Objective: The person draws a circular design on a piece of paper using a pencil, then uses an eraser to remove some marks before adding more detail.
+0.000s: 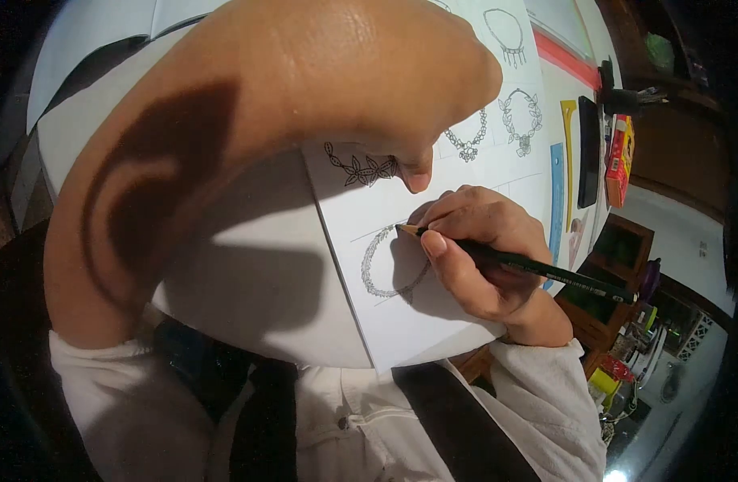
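Note:
My right hand is closed around a dark green pencil. Its sharpened tip touches the top of a necklace drawing, a ring of small leaf-like shapes on a white sheet of paper. My left hand reaches across the sheet above it, bent at the wrist. One fingertip rests on the paper beside a darker flower necklace drawing; the other fingers are hidden under the hand. More necklace drawings show at the upper right of the sheet.
Right of the paper lie a blue ruler, a yellow ruler, a black case and a red and yellow box. An open book is at the upper left. The pale table's rounded edge is close to my body.

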Demonstrator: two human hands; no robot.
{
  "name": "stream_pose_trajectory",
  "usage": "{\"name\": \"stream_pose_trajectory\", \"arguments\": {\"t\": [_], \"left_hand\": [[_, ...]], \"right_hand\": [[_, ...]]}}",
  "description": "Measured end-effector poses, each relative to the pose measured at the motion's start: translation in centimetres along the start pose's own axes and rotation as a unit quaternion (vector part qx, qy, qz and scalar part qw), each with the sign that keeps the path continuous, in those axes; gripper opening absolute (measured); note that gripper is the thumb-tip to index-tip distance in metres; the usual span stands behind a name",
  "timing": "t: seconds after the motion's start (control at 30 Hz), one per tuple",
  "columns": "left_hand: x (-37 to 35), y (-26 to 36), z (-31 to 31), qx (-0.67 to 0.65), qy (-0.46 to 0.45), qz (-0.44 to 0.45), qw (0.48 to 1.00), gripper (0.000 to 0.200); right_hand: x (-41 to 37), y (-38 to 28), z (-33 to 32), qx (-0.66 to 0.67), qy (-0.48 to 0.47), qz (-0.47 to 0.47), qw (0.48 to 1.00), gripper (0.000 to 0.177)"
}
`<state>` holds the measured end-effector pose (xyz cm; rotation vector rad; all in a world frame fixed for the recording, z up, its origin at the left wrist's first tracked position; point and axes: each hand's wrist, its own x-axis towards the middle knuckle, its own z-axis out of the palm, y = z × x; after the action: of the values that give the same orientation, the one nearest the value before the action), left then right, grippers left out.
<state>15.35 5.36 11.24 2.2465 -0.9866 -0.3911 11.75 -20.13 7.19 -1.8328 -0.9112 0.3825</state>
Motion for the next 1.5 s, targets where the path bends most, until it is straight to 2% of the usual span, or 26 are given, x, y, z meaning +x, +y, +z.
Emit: {"name": "stream_pose_trajectory", "arguments": {"t": [0.07, 0.13, 0.17, 0.23, 0.27, 0.33, 0.37, 0.43, 0.57, 0.63, 0.77, 0.83, 0.87, 0.93, 0.97, 1.03, 1.07, 1.13, 1.17, 1.23, 1.3, 1.37, 1.43, 1.5], "left_hand": [[-0.1, -0.8, 1.3, -0.031, 0.004, 0.002, 0.999, 0.028], [-0.2, -1.0, 3.2, -0.013, 0.171, 0.027, 0.985, 0.025], [-0.6, -1.4, 3.2, -0.013, 0.171, 0.027, 0.985, 0.025], [-0.8, -1.6, 2.2, -0.070, 0.069, 0.004, 0.995, 0.024], [-0.6, -2.3, 1.3, -0.071, 0.069, 0.004, 0.995, 0.024], [-0.1, -3.9, -0.4, -0.149, -0.103, 0.075, 0.981, 0.030], [-0.5, -4.5, 1.5, -0.149, -0.103, 0.075, 0.981, 0.030], [-1.4, -4.6, 6.4, -0.147, 0.119, -0.016, 0.982, 0.036], [-2.1, -1.0, 3.4, -0.193, 0.150, -0.046, 0.969, 0.036], [-1.6, -2.3, 2.6, -0.100, 0.061, -0.013, 0.993, 0.037], [-2.0, -2.9, 2.8, -0.176, 0.088, 0.042, 0.980, 0.038], [-1.1, -1.7, 1.6, -0.080, 0.021, -0.021, 0.996, 0.037], [-1.2, -2.1, 2.8, -0.080, 0.021, -0.021, 0.996, 0.037], [-1.1, -2.7, 5.7, -0.101, 0.158, -0.064, 0.980, 0.035], [-1.2, -2.9, 5.3, -0.101, 0.158, -0.064, 0.980, 0.035], [-0.9, -1.3, 2.2, -0.010, 0.089, 0.004, 0.996, 0.038], [-0.8, -1.0, 1.7, -0.010, 0.089, 0.004, 0.996, 0.038], [-0.4, -0.1, 0.6, 0.014, 0.022, -0.016, 1.000, 0.039], [-0.1, 0.5, -0.2, 0.014, 0.022, -0.016, 1.000, 0.039], [1.0, 2.7, -1.9, 0.031, -0.110, -0.115, 0.987, 0.038], [1.6, 3.2, -2.2, 0.022, -0.125, -0.133, 0.983, 0.038], [1.2, 2.9, -1.8, 0.014, -0.140, -0.153, 0.978, 0.038], [0.0, 2.1, -0.6, 0.055, -0.021, -0.037, 0.998, 0.037], [0.1, 2.0, -0.5, 0.061, -0.029, -0.050, 0.996, 0.037]], "right_hand": [[0.1, -0.1, -0.1, -0.006, -0.006, 0.001, 1.000, 0.008], [0.1, -0.2, -0.1, -0.011, -0.012, 0.002, 1.000, 0.009], [0.1, -0.2, -0.1, -0.014, -0.013, 0.007, 1.000, 0.009], [0.0, -0.1, -0.1, -0.017, -0.014, 0.012, 1.000, 0.009], [-0.1, 0.2, -0.1, -0.009, -0.006, 0.008, 1.000, 0.009], [-0.1, 0.3, 0.0, 0.000, 0.001, 0.005, 1.000, 0.009], [-0.1, 0.3, 0.0, 0.000, -0.001, -0.001, 1.000, 0.009], [0.1, 0.1, -0.1, 0.001, -0.003, -0.006, 1.000, 0.009], [0.0, 0.1, -0.1, -0.001, 0.006, -0.002, 1.000, 0.010], [0.0, 0.1, -0.1, -0.003, 0.010, 0.000, 1.000, 0.010], [0.0, 0.1, -0.1, -0.010, 0.010, 0.003, 1.000, 0.011], [0.0, 0.1, -0.1, -0.012, 0.012, 0.001, 1.000, 0.011], [0.1, 0.0, -0.1, -0.012, 0.003, -0.003, 1.000, 0.011], [0.2, 0.1, -0.1, -0.011, -0.006, -0.007, 1.000, 0.012], [0.2, 0.3, -0.1, -0.012, -0.004, -0.014, 1.000, 0.011], [0.1, 0.4, 0.0, -0.012, -0.002, -0.022, 1.000, 0.011], [-0.1, 0.4, 0.1, -0.008, 0.009, -0.011, 1.000, 0.010], [0.0, 0.2, 0.1, -0.002, 0.020, 0.000, 1.000, 0.010], [0.1, 0.1, 0.0, -0.002, 0.012, -0.004, 1.000, 0.009], [0.0, 0.3, 0.0, -0.001, 0.004, -0.007, 1.000, 0.009], [-0.6, 0.8, 0.2, 0.027, 0.067, 0.002, 0.997, 0.009], [-0.4, 0.6, 0.1, 0.025, 0.055, 0.007, 0.998, 0.009], [-0.3, 0.4, 0.0, 0.022, 0.043, 0.013, 0.999, 0.008], [-0.1, 0.3, -0.1, 0.005, 0.025, -0.005, 1.000, 0.008]]}}
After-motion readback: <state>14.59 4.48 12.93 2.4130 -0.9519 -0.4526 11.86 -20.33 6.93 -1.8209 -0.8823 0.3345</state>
